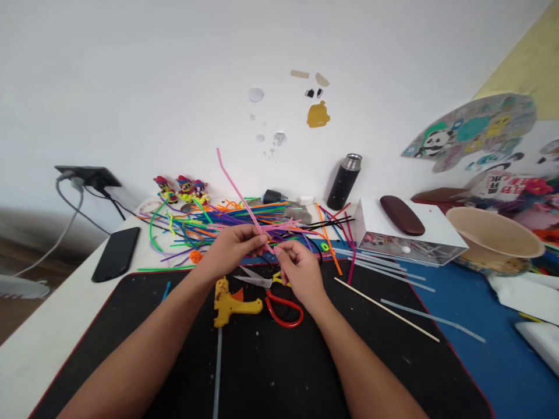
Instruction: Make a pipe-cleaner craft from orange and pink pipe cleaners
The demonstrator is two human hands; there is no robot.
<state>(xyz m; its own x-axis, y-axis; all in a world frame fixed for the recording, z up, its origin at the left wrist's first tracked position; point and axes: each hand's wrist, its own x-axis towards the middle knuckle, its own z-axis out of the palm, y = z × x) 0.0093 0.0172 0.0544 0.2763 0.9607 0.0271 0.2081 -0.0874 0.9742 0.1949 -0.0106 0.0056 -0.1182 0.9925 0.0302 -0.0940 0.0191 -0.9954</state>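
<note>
Between my two hands is a pink pipe cleaner (238, 189), its long free part rising up and left with a slight bend near the top. My left hand (238, 244) pinches it partway along, while the fingers of my right hand (301, 270) are closed on its lower end. Below my hands, scissors (283, 308) with red and yellow handles lie with their blades apart on the black mat (279, 372). Left of them is a yellow glue gun (233, 305) with a glue stick sticking out of its back. A pile of colourful pipe cleaners (209, 224) lies just behind my hands.
A black phone (116, 254) and several small figures (186, 189) are at the left. Farther right stand a black bottle (344, 183), a white box (423, 233) with a dark red case (402, 214), and a bowl (493, 233). A wooden stick (386, 308) and clear glue sticks (432, 320) lie nearby.
</note>
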